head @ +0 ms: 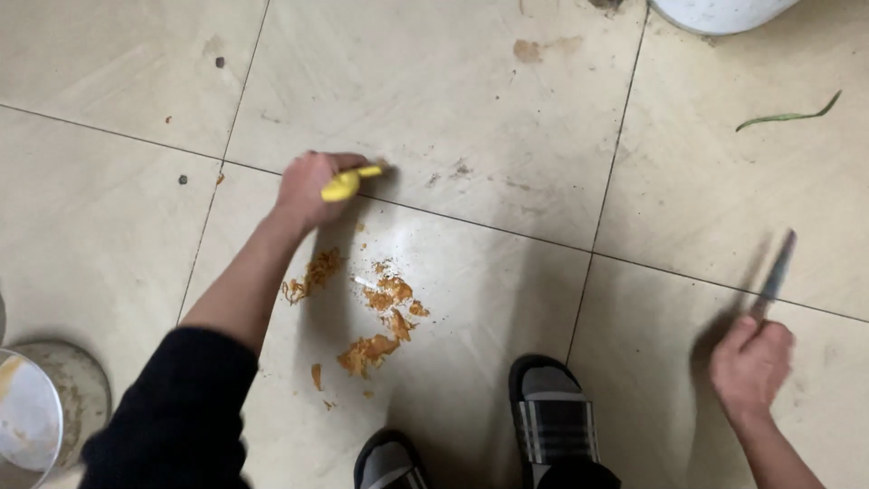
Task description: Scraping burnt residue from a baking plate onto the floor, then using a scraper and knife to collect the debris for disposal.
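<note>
Nearest the lens: grey striped slippers [552, 421] at 6 o'clock on the tiled floor [489, 109]. Far left, metal bowl [27, 417] at 8 o'clock. Left hand [308, 188], fingers clenched on yellow tool [348, 183], long axis toward 2 o'clock. Orange scraps [380, 312] at 5 o'clock of it, nearer this hand. Right hand [749, 362] gripping blurred knife [775, 274], pointing to 1 o'clock.

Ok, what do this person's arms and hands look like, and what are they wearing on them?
The left hand is bare, with no glove, ring or watch in view. That arm carries a black long sleeve pushed up, so the forearm is uncovered. The right hand is bare too, and the part of that forearm in view has no sleeve. The right hand is a little blurred.
</note>
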